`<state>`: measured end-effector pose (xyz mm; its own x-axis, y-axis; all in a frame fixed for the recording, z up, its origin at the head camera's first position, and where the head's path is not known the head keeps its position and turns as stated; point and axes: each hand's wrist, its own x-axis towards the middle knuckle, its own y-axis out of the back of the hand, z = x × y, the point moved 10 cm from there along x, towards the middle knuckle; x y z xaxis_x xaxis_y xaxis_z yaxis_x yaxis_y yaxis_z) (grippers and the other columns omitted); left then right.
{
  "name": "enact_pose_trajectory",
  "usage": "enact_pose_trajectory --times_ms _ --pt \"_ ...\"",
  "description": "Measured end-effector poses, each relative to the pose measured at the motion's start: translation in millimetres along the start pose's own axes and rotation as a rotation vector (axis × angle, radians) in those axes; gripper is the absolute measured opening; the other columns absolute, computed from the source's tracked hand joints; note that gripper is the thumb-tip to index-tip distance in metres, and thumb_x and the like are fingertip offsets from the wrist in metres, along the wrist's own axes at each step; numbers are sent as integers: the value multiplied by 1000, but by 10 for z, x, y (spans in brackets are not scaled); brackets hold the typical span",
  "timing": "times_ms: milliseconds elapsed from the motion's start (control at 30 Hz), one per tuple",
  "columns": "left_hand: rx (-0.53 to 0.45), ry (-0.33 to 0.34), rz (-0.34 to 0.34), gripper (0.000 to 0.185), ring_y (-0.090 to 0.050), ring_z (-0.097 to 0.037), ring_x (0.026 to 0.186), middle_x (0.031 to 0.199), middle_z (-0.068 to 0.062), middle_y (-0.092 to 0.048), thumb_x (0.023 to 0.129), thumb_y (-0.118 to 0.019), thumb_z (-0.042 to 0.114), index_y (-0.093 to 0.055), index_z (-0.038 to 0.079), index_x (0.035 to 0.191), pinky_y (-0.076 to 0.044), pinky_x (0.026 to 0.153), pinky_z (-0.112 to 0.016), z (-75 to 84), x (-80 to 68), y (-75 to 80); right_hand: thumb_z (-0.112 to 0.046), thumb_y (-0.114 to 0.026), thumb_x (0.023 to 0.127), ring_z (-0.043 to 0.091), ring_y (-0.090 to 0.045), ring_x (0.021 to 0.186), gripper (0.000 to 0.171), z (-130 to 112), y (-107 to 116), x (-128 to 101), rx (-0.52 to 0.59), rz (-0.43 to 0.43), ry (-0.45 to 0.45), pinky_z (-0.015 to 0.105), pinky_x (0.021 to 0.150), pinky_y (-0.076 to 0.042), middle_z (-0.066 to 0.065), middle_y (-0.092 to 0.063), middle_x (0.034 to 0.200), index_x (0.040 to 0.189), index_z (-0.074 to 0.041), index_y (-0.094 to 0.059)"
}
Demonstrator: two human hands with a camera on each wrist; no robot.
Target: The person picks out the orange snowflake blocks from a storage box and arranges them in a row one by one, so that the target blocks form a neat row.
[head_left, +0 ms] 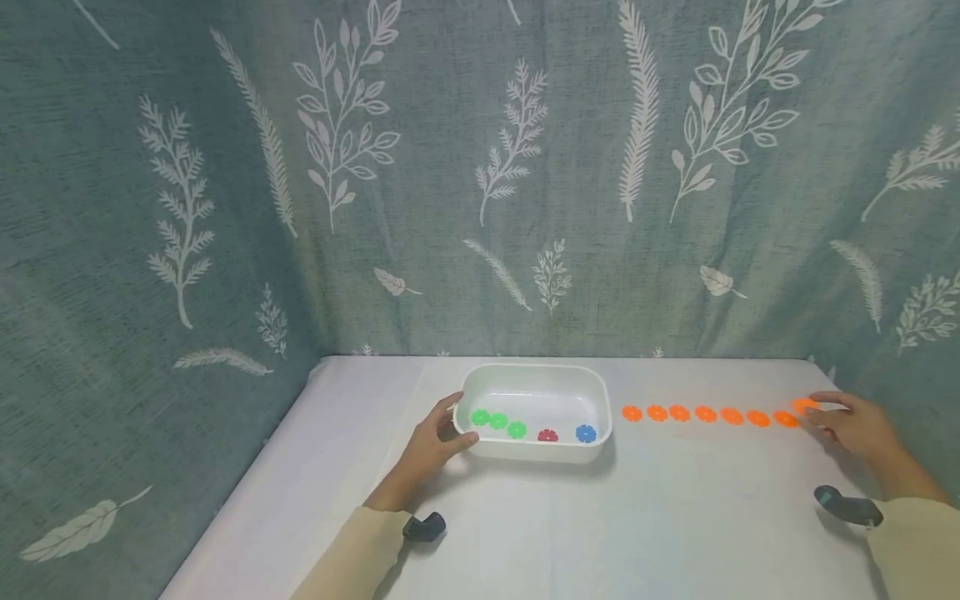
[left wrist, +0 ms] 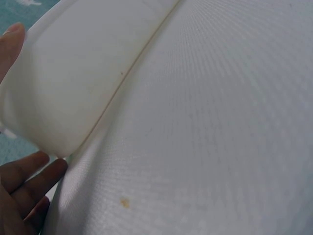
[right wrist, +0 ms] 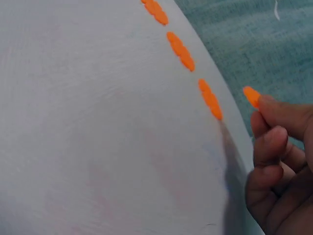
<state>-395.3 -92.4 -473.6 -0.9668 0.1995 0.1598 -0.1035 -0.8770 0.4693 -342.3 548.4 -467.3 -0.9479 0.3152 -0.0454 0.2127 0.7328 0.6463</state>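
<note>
White plastic oval tub [head_left: 534,377]: plain white inside and out. In it: three green plastic flower discs [head_left: 498,422], one red plastic flower disc [head_left: 547,435], one blue plastic flower disc [head_left: 586,432]. Row of orange plastic flower discs [head_left: 706,414] on the white cloth-covered bench [head_left: 600,525], all the same bright orange; one more orange plastic disc [right wrist: 251,96] at the right hand [head_left: 855,428] fingertips. Backdrop: teal fabric curtain [head_left: 450,167] with white leaf and fern print. Sleeves [head_left: 360,554] pale beige. Bench cloth has a small brownish spot [left wrist: 124,201].
</note>
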Motion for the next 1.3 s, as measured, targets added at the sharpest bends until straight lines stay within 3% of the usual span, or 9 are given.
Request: enact_pose_trajectory --times_ms 133,267,433,567,800,867,967,1100,1300 --pt "1 -7 -5 77 -47 -31 130 140 -11 -53 82 -77 37 -38 31 148 -23 108 -64 -5 6 -5 -32 -61 95 13 -57 67 67 114 31 -11 63 64 -57 31 56 -52 3 -62 84 140 12 -37" --pt "1 -11 -7 77 -47 -31 131 141 -12 -52 83 -77 37 -38 30 149 -23 108 -65 -3 6 -3 -22 -61 95 13 -57 64 60 148 41 -7 55 106 -75 31 54 -50 3 -61 79 139 12 -38" --pt "2 -16 -10 77 -47 -31 131 142 -12 -51 83 -77 37 -37 30 149 -22 108 -65 5 7 5 -18 -61 94 15 -57 66 56 107 37 -9 -5 78 -47 31 53 -49 5 -63 78 136 13 -40" --pt "-3 -11 -1 76 -47 -31 130 141 -11 -52 83 -77 35 -38 30 148 -21 108 -65 0 4 32 -19 -60 93 20 -57 71 57 135 -21 -3 -22 34 -74 33 54 -50 7 -64 81 136 13 -40" --pt "-5 -6 -11 76 -47 -32 130 141 -12 -52 83 -77 36 -38 29 148 -21 108 -66 -13 23 4 -13 -57 95 32 -55 83 49 215 16 41 -64 96 -153 31 56 -48 22 -60 94 134 14 -42" --pt "-7 8 -8 77 -48 -32 130 141 -12 -52 82 -78 36 -39 30 148 -21 108 -65 -22 16 11 -13 -55 96 36 -54 87 48 224 4 41 -69 102 -174 34 59 -49 28 -58 100 133 14 -42" --pt "-8 11 -9 77 -48 -32 130 140 -13 -52 82 -78 36 -39 29 148 -21 108 -65 -31 13 13 -15 -53 96 45 -50 95 47 202 1 31 -103 106 -185 49 70 -50 36 -53 111 130 15 -44" --pt "-14 1 -11 77 -48 -31 129 140 -12 -53 83 -78 36 -38 29 148 -22 108 -65 -28 8 6 -17 -50 94 54 -45 104 44 110 3 10 -201 102 -154 63 83 -42 39 -48 118 123 16 -47" --pt "-30 -1 -36 78 -45 -35 132 142 -18 -49 85 -76 32 -36 21 150 -25 109 -62 123 -45 13 -12 -46 92 56 -46 102 37 -38 -7 -49 -327 123 -131 64 82 -42 38 -51 110 114 18 -50"
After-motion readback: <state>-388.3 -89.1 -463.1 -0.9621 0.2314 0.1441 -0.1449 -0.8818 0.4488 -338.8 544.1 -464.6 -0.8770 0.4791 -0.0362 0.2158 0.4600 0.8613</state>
